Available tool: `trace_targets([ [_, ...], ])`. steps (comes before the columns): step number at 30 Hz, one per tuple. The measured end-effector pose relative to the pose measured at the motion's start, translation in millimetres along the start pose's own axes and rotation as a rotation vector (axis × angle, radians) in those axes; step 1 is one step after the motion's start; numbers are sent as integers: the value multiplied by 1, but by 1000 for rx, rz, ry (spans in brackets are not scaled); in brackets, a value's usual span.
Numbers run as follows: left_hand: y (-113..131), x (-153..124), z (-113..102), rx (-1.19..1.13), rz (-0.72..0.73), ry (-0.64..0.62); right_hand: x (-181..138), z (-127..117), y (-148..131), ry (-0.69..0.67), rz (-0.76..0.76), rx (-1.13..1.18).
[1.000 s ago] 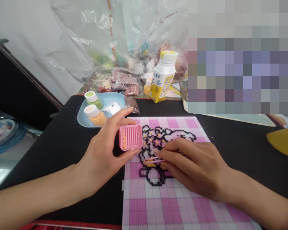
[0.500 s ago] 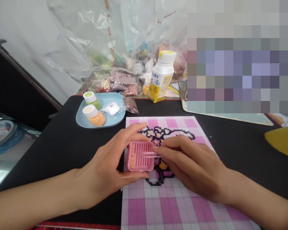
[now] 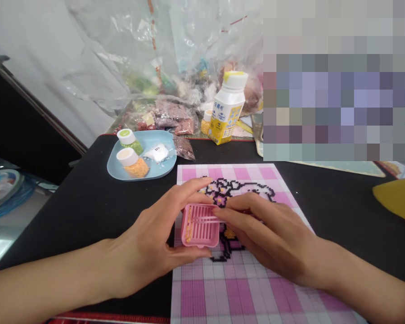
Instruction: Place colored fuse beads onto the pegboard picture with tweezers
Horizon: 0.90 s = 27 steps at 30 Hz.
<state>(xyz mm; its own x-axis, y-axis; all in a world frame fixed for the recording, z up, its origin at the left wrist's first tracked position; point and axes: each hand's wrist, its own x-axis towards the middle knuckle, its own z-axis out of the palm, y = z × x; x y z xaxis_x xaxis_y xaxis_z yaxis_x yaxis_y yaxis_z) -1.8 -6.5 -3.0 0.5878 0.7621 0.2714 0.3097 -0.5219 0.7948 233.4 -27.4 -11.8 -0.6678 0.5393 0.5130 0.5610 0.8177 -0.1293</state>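
My left hand (image 3: pixel 162 225) holds a small pink ridged bead tray (image 3: pixel 202 238) between thumb and fingers, tilted toward me above the board. Orange-yellow beads (image 3: pixel 189 227) lie along the tray's left grooves. Pinched in my right hand (image 3: pixel 266 234) are pale pink tweezers (image 3: pixel 211 220), their tips reaching into the tray close to the beads. Whether the tips grip a bead is too small to tell. Beneath both hands lies a pink-and-white checked pegboard (image 3: pixel 219 297) with a black-outlined bead figure (image 3: pixel 256 185), partly covered by my hands and the tray.
A blue plate (image 3: pixel 158 173) at the back left carries a green bead jar (image 3: pixel 130 140), an orange bead jar (image 3: pixel 135 164) and a white bag (image 3: pixel 159 153). Behind stand a yellow-white bottle (image 3: pixel 227 110) and several bead bags (image 3: pixel 172 112). Something yellow (image 3: pixel 398 198) juts in at right.
The pink tray in my left hand has shifted slightly down and to the right. The tweezers stay in it, their tips now a little nearer the beads.
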Motion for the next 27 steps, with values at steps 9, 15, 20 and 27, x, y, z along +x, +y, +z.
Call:
trace_targets([
  [9, 0, 4, -2, 126, 17, 43, 1, 0, -1, 73, 2, -45],
  [15, 1, 1, 0, 78, 5, 37, 2, 1, -1, 63, 5, -32],
  [20, 1, 1, 0, 69, 16, 29, 4, 1, -1, 39, 0, -24],
  [27, 2, 2, 1, 107, 35, 17, 5, 0, -2, 47, -28, -40],
])
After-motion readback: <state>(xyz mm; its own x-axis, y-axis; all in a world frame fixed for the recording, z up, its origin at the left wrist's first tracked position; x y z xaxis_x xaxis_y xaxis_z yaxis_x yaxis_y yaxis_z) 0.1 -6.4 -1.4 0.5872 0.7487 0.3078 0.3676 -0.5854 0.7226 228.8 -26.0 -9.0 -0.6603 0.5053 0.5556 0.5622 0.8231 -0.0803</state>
